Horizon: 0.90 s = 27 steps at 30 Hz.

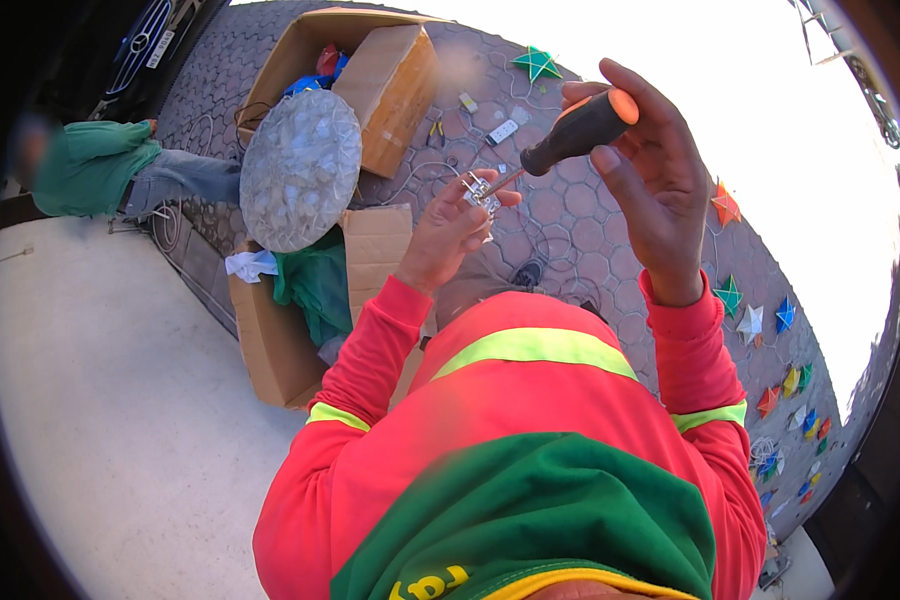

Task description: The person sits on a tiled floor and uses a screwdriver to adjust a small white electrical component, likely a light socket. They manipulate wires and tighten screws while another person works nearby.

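Grips a small white pronged fitting (479,196) in the left hand (444,232), at the metal tip of the screwdriver (562,144). Splays the right hand (660,180) loosely about the screwdriver's orange-ended handle (588,125), with finger contact impossible to tell. Includes, left of the screwdriver, a round translucent disc (300,170) and a cardboard box (268,350), and, to its right, an orange star ornament (726,203) on hexagonal paving (575,195).
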Motion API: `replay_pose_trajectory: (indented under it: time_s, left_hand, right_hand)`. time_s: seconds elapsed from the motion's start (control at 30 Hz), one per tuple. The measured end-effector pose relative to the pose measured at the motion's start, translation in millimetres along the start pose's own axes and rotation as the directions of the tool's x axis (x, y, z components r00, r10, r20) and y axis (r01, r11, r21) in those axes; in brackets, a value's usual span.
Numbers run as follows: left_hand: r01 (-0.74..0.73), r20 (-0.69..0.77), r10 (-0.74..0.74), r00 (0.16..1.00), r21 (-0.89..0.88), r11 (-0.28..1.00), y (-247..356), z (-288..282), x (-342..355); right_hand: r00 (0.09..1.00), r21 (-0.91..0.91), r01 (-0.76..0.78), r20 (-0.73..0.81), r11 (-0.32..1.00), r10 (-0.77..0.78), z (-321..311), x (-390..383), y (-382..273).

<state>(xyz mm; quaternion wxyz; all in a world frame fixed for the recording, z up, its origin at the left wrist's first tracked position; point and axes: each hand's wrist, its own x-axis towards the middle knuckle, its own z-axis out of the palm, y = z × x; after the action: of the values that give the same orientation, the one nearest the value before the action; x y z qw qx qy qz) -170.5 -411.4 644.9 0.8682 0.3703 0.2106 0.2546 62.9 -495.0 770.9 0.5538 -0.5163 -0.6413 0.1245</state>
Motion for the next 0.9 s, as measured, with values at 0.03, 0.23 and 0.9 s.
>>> replay_pose_trajectory:
  time_s: [0.03,0.23,0.9]
  left_hand:
    - [0.004,-0.005,-0.004,1.0,0.007,1.0,-0.3,0.2,0.4]
    - [0.007,-0.009,-0.007,1.0,0.003,1.0,0.3,1.5,4.3]
    - [0.027,-0.01,-0.027,1.0,0.0,1.0,1.6,7.2,4.9]
  right_hand:
    - [1.0,-0.047,0.018,0.022,0.999,-0.017,-0.3,-0.2,-0.4]
    - [0.999,-0.007,-0.028,0.031,1.0,0.028,-2.3,1.1,0.1]
    - [1.0,-0.059,-0.015,0.019,0.998,0.016,-8.2,0.9,0.7]
